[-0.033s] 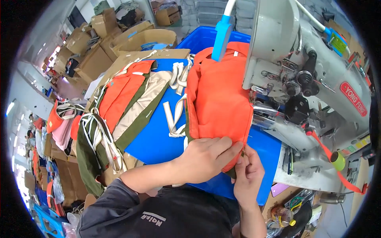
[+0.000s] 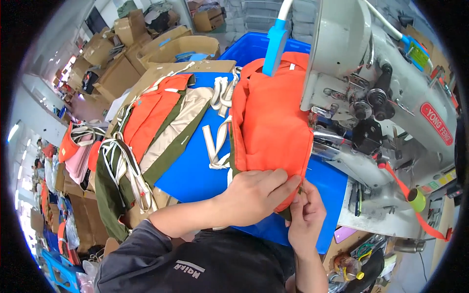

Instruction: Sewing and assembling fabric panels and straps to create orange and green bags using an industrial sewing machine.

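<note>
An orange fabric piece (image 2: 273,122) with dark green cloth showing at its edges lies lengthwise before me, its right edge beside the sewing machine (image 2: 351,97). My left hand (image 2: 256,195) bends its fingers over the near end of this piece; its thumb is hidden. Close by on the right, my right hand (image 2: 307,212) pinches the near right corner, where a bit of green edge shows between the fingertips. White straps (image 2: 215,146) trail from the left side of the orange piece onto a blue board (image 2: 181,176).
Left of the board lies a pile of orange, green and beige pieces (image 2: 151,117) with white straps. A blue crate (image 2: 244,46) and cardboard boxes (image 2: 176,49) stand behind. Orange tape (image 2: 398,180) hangs at the machine's right. Tools and a bottle (image 2: 348,266) sit lower right.
</note>
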Demonstrator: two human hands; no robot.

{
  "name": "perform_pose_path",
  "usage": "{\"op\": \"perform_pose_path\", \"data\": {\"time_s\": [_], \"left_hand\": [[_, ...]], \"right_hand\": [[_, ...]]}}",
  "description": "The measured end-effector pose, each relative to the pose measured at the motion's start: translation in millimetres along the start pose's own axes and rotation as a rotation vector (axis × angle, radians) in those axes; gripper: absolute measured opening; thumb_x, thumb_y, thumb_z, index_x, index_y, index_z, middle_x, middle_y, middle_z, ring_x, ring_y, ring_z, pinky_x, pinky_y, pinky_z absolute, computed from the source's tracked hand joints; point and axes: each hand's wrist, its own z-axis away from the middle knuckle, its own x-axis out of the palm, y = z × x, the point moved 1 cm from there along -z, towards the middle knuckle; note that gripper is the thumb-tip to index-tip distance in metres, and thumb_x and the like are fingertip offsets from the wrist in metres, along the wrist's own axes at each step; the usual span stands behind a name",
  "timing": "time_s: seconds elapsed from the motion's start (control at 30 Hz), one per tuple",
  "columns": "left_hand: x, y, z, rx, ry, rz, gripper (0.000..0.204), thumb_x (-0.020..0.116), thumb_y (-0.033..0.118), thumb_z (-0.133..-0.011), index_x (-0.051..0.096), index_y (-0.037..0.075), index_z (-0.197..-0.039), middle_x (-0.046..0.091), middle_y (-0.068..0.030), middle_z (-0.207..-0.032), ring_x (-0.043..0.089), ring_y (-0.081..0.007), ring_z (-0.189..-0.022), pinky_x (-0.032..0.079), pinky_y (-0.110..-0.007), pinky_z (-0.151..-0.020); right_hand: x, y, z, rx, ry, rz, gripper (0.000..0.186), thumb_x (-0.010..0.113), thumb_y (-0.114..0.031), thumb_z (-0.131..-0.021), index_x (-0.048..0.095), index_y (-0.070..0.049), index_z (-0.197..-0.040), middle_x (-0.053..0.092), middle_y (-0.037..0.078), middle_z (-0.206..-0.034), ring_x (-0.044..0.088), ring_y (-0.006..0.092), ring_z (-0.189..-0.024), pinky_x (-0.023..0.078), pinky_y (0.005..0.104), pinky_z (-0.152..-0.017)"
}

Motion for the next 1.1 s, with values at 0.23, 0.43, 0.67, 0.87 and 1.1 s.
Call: {"op": "perform_pose_path", "data": {"time_s": [0.23, 0.43, 0.67, 0.87, 1.1], "left_hand": [[1.1, -7.1, -7.1, 0.08, -0.07, 0.046, 0.052, 0.064, 0.017, -0.069, 0.063, 0.0, -0.118, 0.051, -0.0039, -0.079, 0.06, -0.017, -0.063, 0.049, -0.029, -0.053], [5.0, -13.6, -11.4, 0.073, -0.103, 0.057, 0.044, 0.063, 0.015, -0.075, 0.062, 0.0, -0.116, 0.05, -0.0035, -0.081, 0.061, -0.0153, -0.065, 0.049, -0.029, -0.053], [1.2, -23.6, -17.4, 0.154, -0.106, -0.006, 0.054, 0.071, 0.015, -0.061, 0.058, -0.006, -0.11, 0.052, -0.008, -0.089, 0.061, -0.0204, -0.068, 0.05, -0.032, -0.059], [11.6, -30.8, -27.4, 0.143, -0.053, 0.054, 0.04, 0.062, 0.014, -0.075, 0.062, 0.0, -0.113, 0.049, -0.0033, -0.08, 0.059, -0.0164, -0.064, 0.049, -0.03, -0.052], [15.5, -41.2, -34.4, 0.105, -0.021, 0.008, 0.041, 0.063, 0.016, -0.073, 0.063, 0.001, -0.112, 0.049, -0.0021, -0.077, 0.059, -0.017, -0.064, 0.047, -0.031, -0.051]], "right_hand": [[-3.7, 11.2, -0.6, 0.009, 0.002, -0.04, 0.031, 0.043, 0.0, -0.1, 0.042, 0.004, -0.131, 0.066, 0.006, -0.09, 0.053, 0.0028, -0.062, 0.037, 0.0158, -0.051], [5.8, 8.0, -6.5, -0.047, 0.084, -0.017, 0.029, 0.045, -0.013, -0.103, 0.048, 0.002, -0.127, 0.06, 0.0, -0.072, 0.042, 0.0019, -0.046, 0.03, 0.0169, -0.041], [2.8, 0.2, -16.6, 0.022, 0.064, 0.011, 0.028, 0.043, -0.008, -0.102, 0.045, 0.004, -0.127, 0.067, 0.006, -0.082, 0.054, 0.0043, -0.052, 0.045, 0.0172, -0.048], [-2.4, 0.0, -26.7, 0.016, 0.038, -0.017, 0.028, 0.042, -0.01, -0.103, 0.046, 0.004, -0.126, 0.067, 0.006, -0.081, 0.05, 0.0026, -0.05, 0.046, 0.0178, -0.049], [-1.0, -5.9, -38.6, 0.009, 0.078, -0.049, 0.027, 0.043, -0.011, -0.103, 0.049, 0.004, -0.125, 0.066, 0.005, -0.079, 0.046, 0.0011, -0.048, 0.047, 0.0182, -0.049]]}}
